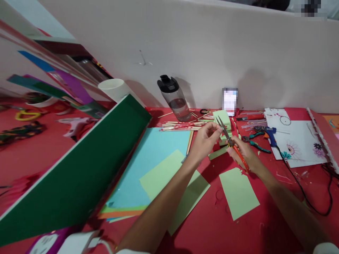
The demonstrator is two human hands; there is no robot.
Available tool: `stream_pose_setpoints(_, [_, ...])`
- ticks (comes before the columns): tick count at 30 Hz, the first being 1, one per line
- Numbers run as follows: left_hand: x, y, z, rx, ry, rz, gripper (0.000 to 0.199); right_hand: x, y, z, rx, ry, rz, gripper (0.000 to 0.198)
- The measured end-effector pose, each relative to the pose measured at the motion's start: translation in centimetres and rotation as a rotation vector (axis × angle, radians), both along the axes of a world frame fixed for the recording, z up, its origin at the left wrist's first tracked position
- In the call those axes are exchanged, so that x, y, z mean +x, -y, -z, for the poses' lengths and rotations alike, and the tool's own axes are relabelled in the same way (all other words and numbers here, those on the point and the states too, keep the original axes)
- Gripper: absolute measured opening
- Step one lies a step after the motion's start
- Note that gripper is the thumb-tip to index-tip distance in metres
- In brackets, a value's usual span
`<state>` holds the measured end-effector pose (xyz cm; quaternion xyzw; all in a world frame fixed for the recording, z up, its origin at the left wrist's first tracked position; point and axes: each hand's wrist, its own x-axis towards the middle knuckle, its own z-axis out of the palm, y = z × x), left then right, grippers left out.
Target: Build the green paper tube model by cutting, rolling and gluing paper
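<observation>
My right hand (247, 154) is closed around the orange-red handles of a pair of scissors (239, 158). Their blades point up and away, with the tips slightly apart. Just left of the blades, the thumb and fingers of my left hand (207, 140) are pinched together; whatever lies between them is too small to make out. Behind the scissors stands a folded light-green paper piece (224, 119). A narrow green strip (218, 153) lies below the hands. Nearer to me is a light-green paper sheet (239, 194) with a ragged top edge.
A green board (79, 162) leans at the left beside stacked coloured paper (169, 139). Behind stand a water bottle (176, 100), wooden sticks (180, 126) and a phone (230, 101). To the right lie pliers (255, 143), a corded blue glue gun (270, 134) and a decorated white sheet (296, 144).
</observation>
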<state>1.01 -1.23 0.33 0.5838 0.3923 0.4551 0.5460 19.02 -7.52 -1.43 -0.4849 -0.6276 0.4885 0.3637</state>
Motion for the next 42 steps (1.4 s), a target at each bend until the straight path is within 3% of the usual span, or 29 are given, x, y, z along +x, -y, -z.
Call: stream_pose_setpoints(42, [-0.12,-0.21,-0.31,-0.004,-0.015,-0.004,0.018,0.0,0.0,0.23,0.06,0.072,0.006,0.024])
